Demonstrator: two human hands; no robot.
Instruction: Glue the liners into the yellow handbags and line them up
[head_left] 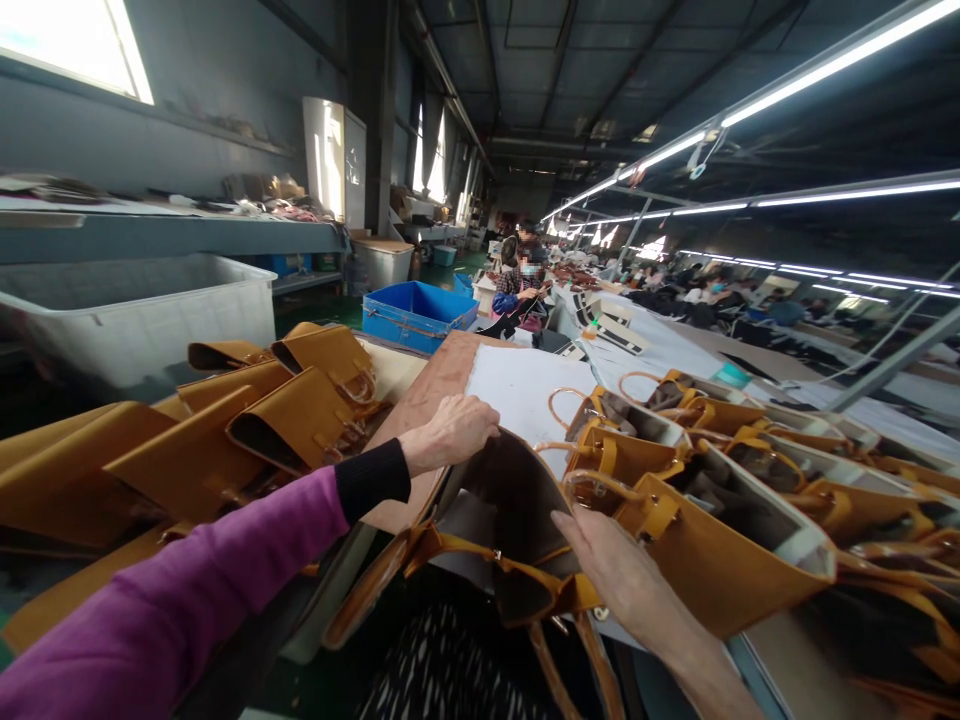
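An open tan handbag (517,490) with a dark brown inside is in front of me at the table's near edge, its straps and handles hanging toward my lap. My left hand (454,435) is closed on the far upper rim of this bag, fingers pinched together over the edge. At the bag's right side, my right hand (611,550) grips the wall, with the thumb side toward the opening. Some of its fingers are hidden. Close by on the right stands another tan handbag (712,550), upright, with its grey lining showing.
Several tan bag pieces (180,450) with handles are heaped on the left. Rows of tan handbags (810,440) fill the right. A white sheet (525,385) and a brown board (442,385) lie ahead. Beyond are a blue bin (420,310), a large white tub (150,320) and a seated person (521,275).
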